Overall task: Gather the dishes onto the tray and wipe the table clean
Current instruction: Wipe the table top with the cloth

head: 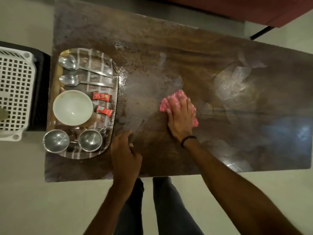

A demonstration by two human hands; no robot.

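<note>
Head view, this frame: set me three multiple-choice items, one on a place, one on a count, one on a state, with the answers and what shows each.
1. Where does the tray sit on the table?
A. At the left end
B. At the right end
C. In the middle

2. How many spoons lie on the tray?
A. One
B. Two
C. Four

3. What is the right hand doing?
A. Lifting the white bowl
B. Hanging free over the floor
C. Pressing flat on the pink cloth

Answers:
1. A, since the tray lies at the table's left end, next to a white basket off the table.
2. B, since the upper spoon and lower spoon lie side by side above the white bowl.
3. C, since the open palm covers the pink cloth on the tabletop, while the left hand rests near the tray.
</note>
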